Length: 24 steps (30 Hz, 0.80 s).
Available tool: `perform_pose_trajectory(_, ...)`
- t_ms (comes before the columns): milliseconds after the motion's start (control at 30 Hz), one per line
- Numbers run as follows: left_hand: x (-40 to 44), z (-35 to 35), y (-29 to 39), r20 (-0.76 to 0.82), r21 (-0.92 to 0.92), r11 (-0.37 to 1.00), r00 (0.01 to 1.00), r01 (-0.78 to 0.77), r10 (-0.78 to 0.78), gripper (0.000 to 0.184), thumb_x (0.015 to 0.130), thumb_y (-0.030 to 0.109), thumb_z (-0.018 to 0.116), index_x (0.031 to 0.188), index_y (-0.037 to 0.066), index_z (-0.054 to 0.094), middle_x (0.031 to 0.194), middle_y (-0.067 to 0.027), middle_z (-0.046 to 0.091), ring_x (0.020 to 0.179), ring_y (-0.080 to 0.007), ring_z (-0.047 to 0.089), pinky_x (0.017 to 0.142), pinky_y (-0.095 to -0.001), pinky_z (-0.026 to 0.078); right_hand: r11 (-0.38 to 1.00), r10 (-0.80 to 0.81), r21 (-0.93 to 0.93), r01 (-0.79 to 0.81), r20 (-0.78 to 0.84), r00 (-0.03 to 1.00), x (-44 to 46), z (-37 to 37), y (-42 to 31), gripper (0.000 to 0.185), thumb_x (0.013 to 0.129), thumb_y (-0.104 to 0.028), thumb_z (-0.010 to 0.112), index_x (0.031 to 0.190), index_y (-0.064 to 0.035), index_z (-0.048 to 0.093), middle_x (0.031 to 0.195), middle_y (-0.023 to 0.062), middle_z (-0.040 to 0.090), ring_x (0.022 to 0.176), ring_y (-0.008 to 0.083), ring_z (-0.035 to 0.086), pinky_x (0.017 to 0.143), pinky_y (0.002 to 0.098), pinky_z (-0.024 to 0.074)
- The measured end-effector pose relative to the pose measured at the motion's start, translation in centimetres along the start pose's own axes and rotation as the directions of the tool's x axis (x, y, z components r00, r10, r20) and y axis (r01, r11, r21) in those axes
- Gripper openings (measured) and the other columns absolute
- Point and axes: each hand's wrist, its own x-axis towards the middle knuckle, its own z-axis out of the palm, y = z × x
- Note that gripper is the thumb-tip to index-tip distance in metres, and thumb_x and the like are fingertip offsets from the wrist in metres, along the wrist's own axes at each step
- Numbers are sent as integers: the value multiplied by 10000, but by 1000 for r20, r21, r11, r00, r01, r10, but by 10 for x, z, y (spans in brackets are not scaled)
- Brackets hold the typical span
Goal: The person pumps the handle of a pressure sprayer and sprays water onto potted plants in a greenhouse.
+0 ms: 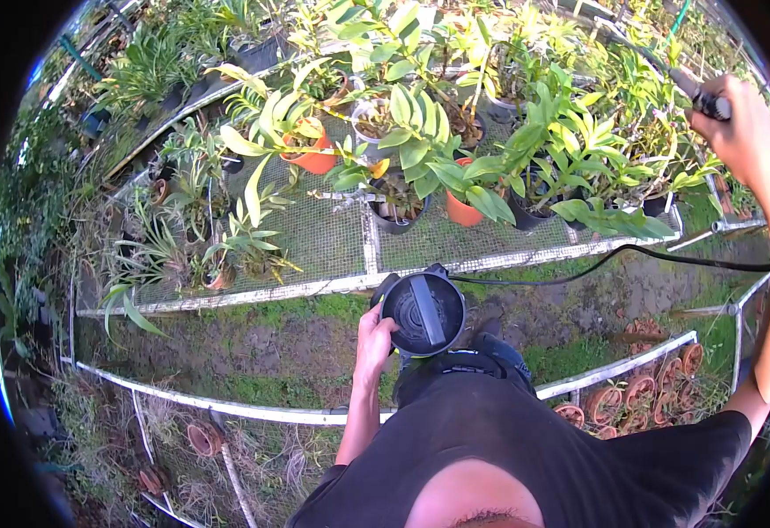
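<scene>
My left hand (pixel 373 343) is closed on the near left side of a dark round sprayer tank (pixel 452 327), held at waist height before my body. A grey bar spans the tank's top. From the tank a black hose (pixel 631 249) runs off to the right, towards my right arm. Raised at the upper right, my right hand (pixel 737 123) grips the black handle of a spray wand (pixel 688 86). The wand points up and left over the leafy potted plants (pixel 548 141). Its tip is hard to make out among the leaves.
A wire mesh bench (pixel 314 238) with a white front rail bears plants in orange pots (pixel 313 157) and dark pots (pixel 398 216). Behind me, a second white rail (pixel 270 412) borders another rack with empty clay pots (pixel 640 387). A mossy dirt path (pixel 253 339) lies between them.
</scene>
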Motion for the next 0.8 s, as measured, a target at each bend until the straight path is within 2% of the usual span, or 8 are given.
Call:
perform_pose_trajectory(167, 2, 2, -8, -31, -7, 1000, 999, -17, 17, 437, 708, -20, 453, 1106, -63, 629, 875, -67, 670, 778, -125, 581, 745, -261, 463, 990, 123, -82, -114, 119, 985, 14, 27, 12, 306, 794, -221, 720, 951, 8, 591, 937, 239, 620, 918, 390, 630, 836, 463, 494)
perform_pose_trajectory(200, 4, 3, -6, -34, -5, 1000, 999, -13, 13, 436, 708, -18, 453, 1104, -62, 630, 877, -68, 671, 782, -127, 582, 749, -262, 463, 997, 71, -26, -71, -2, 997, 12, 30, 14, 275, 787, -200, 699, 914, 24, 603, 899, 247, 638, 892, 399, 647, 824, 466, 509)
perform_pose_trajectory(300, 9, 7, -5, -53, 42, 999, 999, 2, 0, 438, 707, -26, 448, 1102, -67, 633, 893, -72, 678, 794, -128, 591, 754, -259, 469, 993, 109, -70, -93, 278, 954, 24, 40, 13, 235, 762, -161, 690, 870, 35, 619, 845, 254, 655, 854, 405, 666, 794, 461, 536)
perform_pose_trajectory(333, 9, 10, -5, -67, 26, 1000, 998, 7, -5, 441, 707, -29, 445, 1103, -69, 634, 897, -72, 680, 794, -127, 593, 754, -257, 471, 990, 35, -140, 9, 308, 951, 27, 55, 20, 192, 742, -125, 675, 827, 42, 633, 808, 253, 666, 821, 399, 680, 766, 451, 555)
perform_pose_trajectory(500, 24, 28, -3, -103, -28, 999, 994, 31, -34, 451, 710, -40, 434, 1112, -75, 635, 906, -70, 686, 778, -121, 600, 739, -245, 478, 986, 73, -158, -61, 74, 995, 78, 134, 67, 251, 714, -129, 744, 860, 30, 614, 855, 242, 641, 787, 375, 674, 756, 425, 561)
perform_pose_trajectory(567, 24, 41, 10, -128, -26, 999, 991, 29, -32, 442, 707, -42, 437, 1099, -71, 637, 895, -69, 685, 759, -121, 600, 715, -240, 476, 984, 178, -79, -161, 336, 925, 127, 165, 90, 276, 721, -117, 749, 876, 34, 578, 790, 225, 632, 656, 360, 659, 654, 416, 552)
perform_pose_trajectory(667, 29, 51, 13, -174, -33, 999, 985, -5, -1, 411, 700, -39, 440, 1059, -74, 637, 868, -76, 682, 731, -124, 607, 686, -242, 477, 937, 275, -305, -172, 334, 902, 152, 135, 39, 313, 707, -323, 718, 860, -52, 744, 834, 187, 709, 799, 317, 692, 669, 423, 546)
perform_pose_trajectory(800, 37, 58, 5, -264, -131, 991, 964, -13, -23, 355, 700, -32, 446, 997, -65, 637, 825, -60, 671, 681, -110, 588, 651, -240, 467, 987, 158, -86, -136, 380, 911, 171, 110, 16, 245, 665, -223, 671, 776, -13, 728, 794, 222, 692, 781, 344, 697, 708, 437, 560)
